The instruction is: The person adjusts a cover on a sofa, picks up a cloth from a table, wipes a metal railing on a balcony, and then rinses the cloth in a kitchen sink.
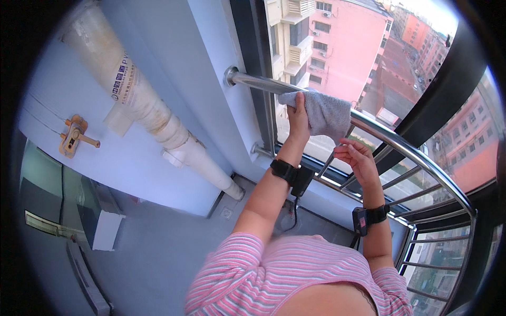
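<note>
A grey cloth [329,111] is draped over the shiny metal top rail [392,138] of a window railing. My left hand [299,120] is closed on the cloth's left part, with the thumb pointing up over it. The fingers behind the cloth are hidden. Just below the cloth's lower right corner is my right hand [360,160]. Its fingers are loosely bent and a little apart, with the tips at the cloth's edge; no firm hold shows. Black straps with small devices sit on both wrists.
Thin metal bars [416,179] run below the curved top rail, in front of tall windows with dark frames. To the left, a white pipe [158,121] slants along the wall. A yellowish wall-mounted crank [78,137] sticks out farther left. Grey floor [153,253] lies below.
</note>
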Demonstrator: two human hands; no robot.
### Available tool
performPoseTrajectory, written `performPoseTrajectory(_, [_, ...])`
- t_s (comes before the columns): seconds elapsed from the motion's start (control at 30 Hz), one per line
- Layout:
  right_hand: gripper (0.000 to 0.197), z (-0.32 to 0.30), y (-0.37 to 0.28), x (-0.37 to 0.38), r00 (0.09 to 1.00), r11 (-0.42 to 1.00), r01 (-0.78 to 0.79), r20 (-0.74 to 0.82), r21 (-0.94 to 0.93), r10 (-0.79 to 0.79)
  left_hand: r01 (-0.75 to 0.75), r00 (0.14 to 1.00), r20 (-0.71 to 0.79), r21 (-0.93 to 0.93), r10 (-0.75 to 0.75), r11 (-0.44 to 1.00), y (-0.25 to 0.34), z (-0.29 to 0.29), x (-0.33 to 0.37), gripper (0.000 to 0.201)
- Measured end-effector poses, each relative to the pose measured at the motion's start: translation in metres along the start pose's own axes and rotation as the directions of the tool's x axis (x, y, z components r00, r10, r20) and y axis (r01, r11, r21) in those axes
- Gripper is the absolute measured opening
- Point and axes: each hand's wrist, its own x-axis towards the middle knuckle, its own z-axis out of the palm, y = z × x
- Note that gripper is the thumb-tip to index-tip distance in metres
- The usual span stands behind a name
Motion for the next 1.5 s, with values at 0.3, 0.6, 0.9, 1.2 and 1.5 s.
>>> performPoseTrajectory(0.3, [0.024, -0.004, 0.026, -0.021, 0.984, 0.965, -0.054, -0.152, 0.257, 0.096, 0.260, 0.965, 0.162, -0.459, -0.208, 0.850, 0.041, -0.013, 0.030, 0.058])
performPoseTrajectory(0.6, [0.025, -0.001, 0.038, -0.022, 0.967, 0.955, -0.053, -0.225, 0.291, 0.123, 0.210, 0.972, 0.121, -0.083, -0.200, 0.974, 0.021, -0.040, -0.010, 0.053])
performPoseTrajectory(0.9, [0.024, 0.011, 0.046, -0.014, 0.963, 0.956, -0.055, -0.239, 0.287, 0.127, 0.052, 0.999, 0.018, -0.318, -0.049, 0.947, 0.064, -0.085, 0.022, 0.048])
performPoseTrajectory(1.2, [0.023, 0.015, 0.051, -0.016, 0.951, 0.951, -0.066, -0.268, 0.303, 0.152, -0.192, 0.975, 0.183, 0.408, 0.126, 0.893, 0.044, -0.089, 0.038, 0.035])
performPoseTrajectory(1.5, [0.025, 0.012, 0.072, -0.009, 0.938, 0.943, -0.108, -0.282, 0.316, 0.202, -0.331, 0.943, 0.186, 0.600, 0.275, 0.729, 0.009, -0.119, 0.053, 0.032])
